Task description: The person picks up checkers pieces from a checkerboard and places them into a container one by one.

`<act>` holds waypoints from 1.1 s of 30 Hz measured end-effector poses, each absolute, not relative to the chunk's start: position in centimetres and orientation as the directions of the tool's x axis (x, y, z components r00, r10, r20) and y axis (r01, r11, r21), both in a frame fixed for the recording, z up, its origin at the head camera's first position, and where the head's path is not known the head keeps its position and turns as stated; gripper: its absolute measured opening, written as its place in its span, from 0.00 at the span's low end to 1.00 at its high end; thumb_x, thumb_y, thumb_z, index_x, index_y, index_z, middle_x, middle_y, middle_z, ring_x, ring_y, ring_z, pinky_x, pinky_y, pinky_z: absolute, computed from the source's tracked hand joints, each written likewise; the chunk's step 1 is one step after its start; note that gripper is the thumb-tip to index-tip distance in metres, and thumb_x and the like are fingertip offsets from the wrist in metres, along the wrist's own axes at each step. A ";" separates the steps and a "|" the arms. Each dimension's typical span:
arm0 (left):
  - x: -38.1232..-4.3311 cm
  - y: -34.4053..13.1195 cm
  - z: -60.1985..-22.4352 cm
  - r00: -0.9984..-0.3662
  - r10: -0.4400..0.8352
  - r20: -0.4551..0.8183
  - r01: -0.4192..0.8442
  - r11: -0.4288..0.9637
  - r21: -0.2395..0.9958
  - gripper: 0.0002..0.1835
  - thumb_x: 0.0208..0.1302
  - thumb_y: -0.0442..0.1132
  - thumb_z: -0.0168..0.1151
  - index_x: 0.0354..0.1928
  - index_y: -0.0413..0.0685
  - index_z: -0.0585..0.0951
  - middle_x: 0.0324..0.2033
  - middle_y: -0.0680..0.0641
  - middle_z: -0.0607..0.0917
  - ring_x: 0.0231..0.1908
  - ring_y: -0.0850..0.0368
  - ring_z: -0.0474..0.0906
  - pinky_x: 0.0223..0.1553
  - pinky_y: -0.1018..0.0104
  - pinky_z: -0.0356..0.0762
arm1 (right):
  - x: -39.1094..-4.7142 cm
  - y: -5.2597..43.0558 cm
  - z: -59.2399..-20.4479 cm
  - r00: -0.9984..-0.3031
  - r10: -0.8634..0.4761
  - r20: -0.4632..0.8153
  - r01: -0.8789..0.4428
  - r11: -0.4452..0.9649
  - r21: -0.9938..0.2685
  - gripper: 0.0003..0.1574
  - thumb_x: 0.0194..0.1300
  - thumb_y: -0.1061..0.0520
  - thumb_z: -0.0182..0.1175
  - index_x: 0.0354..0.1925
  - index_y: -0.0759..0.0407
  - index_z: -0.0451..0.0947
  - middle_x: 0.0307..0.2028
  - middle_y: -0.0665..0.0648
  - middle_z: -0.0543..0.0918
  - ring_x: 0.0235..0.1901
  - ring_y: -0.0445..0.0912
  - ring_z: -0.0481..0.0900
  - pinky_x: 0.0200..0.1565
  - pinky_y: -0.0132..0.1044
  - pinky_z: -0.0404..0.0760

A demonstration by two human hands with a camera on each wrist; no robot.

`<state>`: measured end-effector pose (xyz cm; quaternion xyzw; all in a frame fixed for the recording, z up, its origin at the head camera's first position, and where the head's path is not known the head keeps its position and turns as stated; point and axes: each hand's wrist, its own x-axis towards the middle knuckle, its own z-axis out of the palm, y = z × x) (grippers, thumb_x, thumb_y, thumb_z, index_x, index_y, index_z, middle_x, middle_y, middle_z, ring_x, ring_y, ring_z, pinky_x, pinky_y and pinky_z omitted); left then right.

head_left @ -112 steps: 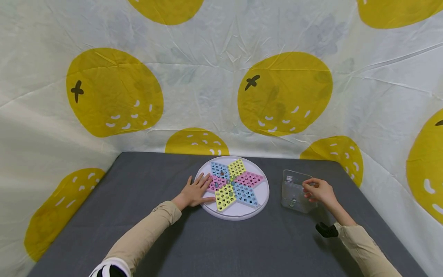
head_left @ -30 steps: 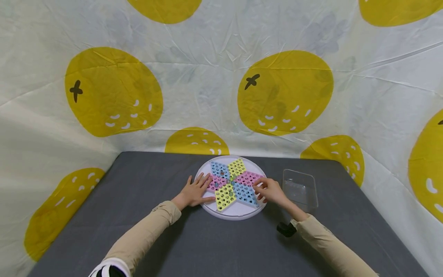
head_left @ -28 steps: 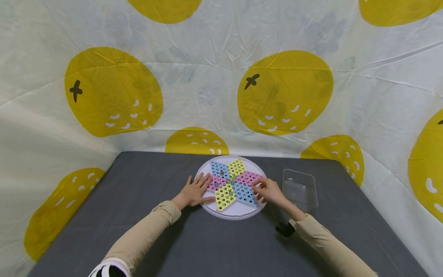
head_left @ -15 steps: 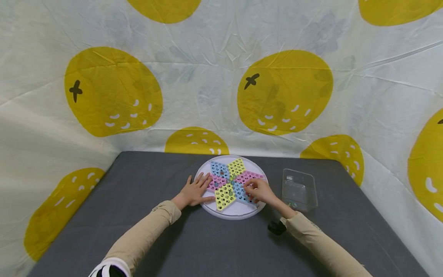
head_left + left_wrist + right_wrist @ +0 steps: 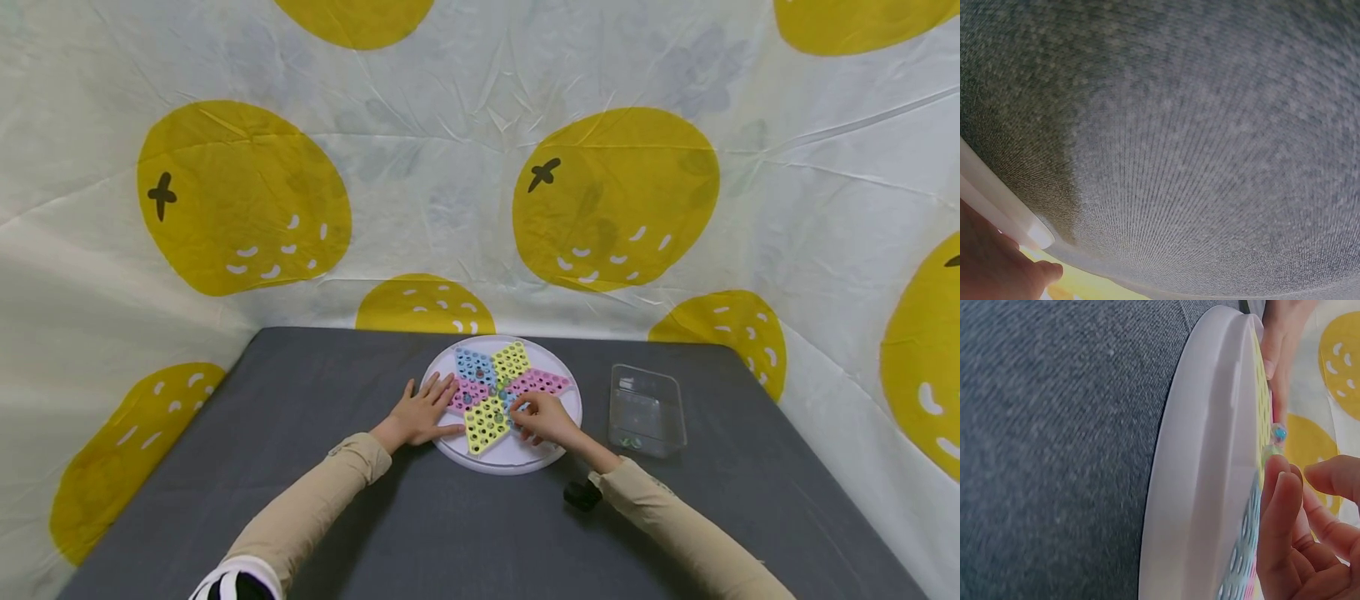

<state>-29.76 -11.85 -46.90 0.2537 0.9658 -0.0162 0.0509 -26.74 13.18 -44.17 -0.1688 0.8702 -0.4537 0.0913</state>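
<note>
A round white Chinese checkers board (image 5: 525,457), with a star in pink, blue and yellow, lies on the dark table. My left hand (image 5: 420,414) rests on its left rim, fingers spread. Over the near blue point, close to the star's centre, my right hand (image 5: 546,419) pinches with thumb and index finger. In the right wrist view a pale green marble (image 5: 1271,450) shows at those fingertips (image 5: 1277,467), partly hidden by them. Just past it sits a clear and blue marble (image 5: 1279,432). A few more marbles, such as the marble (image 5: 499,417) on the yellow point, sit in holes.
A clear plastic box (image 5: 647,400) stands right of the board, with a few greenish marbles (image 5: 632,442) in its near end. Dark cloth (image 5: 450,533) covers the table. A white curtain with yellow fruit prints hangs behind.
My right hand has come from the clear box to the board, then moved left over the blue point towards the centre. The left hand has stayed on the rim.
</note>
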 end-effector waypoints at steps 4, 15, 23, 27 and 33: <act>-29.8 -11.8 -46.9 -0.867 0.488 -0.101 0.491 0.871 -0.005 0.45 0.57 0.70 0.38 0.70 0.52 0.45 0.70 0.51 0.44 0.70 0.50 0.38 0.63 0.40 0.43 | -26.8 12.7 -44.3 -0.930 -0.366 -0.024 -0.190 0.537 -0.822 0.12 0.59 0.59 0.56 0.39 0.66 0.77 0.24 0.64 0.82 0.17 0.45 0.79 0.17 0.37 0.76; -29.6 -11.7 -46.8 -0.873 0.476 -0.107 0.479 0.878 0.004 0.46 0.56 0.71 0.38 0.70 0.53 0.45 0.70 0.52 0.45 0.70 0.50 0.38 0.63 0.40 0.42 | -27.0 11.8 -44.3 -0.931 -0.359 -0.062 -0.167 0.571 -0.804 0.14 0.58 0.58 0.57 0.41 0.65 0.77 0.22 0.61 0.82 0.16 0.42 0.77 0.17 0.36 0.76; -29.7 -11.7 -46.7 -0.872 0.478 -0.110 0.482 0.876 -0.012 0.46 0.56 0.71 0.38 0.70 0.53 0.45 0.70 0.51 0.44 0.70 0.50 0.38 0.63 0.40 0.43 | -27.5 11.5 -44.8 -0.938 -0.335 -0.089 -0.142 0.608 -0.781 0.13 0.56 0.57 0.59 0.40 0.62 0.78 0.20 0.57 0.81 0.14 0.41 0.75 0.17 0.33 0.75; -29.7 -11.8 -46.9 -0.870 0.482 -0.104 0.486 0.874 -0.015 0.45 0.57 0.70 0.39 0.70 0.52 0.46 0.70 0.50 0.45 0.70 0.49 0.40 0.62 0.39 0.44 | -27.6 11.3 -44.9 -0.944 -0.312 -0.104 -0.118 0.617 -0.778 0.12 0.55 0.56 0.60 0.38 0.59 0.79 0.19 0.56 0.80 0.13 0.41 0.73 0.16 0.34 0.74; -29.7 -11.8 -47.0 -0.872 0.478 -0.105 0.483 0.876 -0.024 0.46 0.56 0.72 0.37 0.70 0.54 0.44 0.70 0.52 0.45 0.70 0.51 0.39 0.63 0.40 0.43 | -27.4 11.1 -44.9 -0.953 -0.285 -0.104 -0.107 0.635 -0.766 0.11 0.55 0.56 0.61 0.38 0.58 0.79 0.18 0.56 0.80 0.11 0.42 0.72 0.15 0.34 0.73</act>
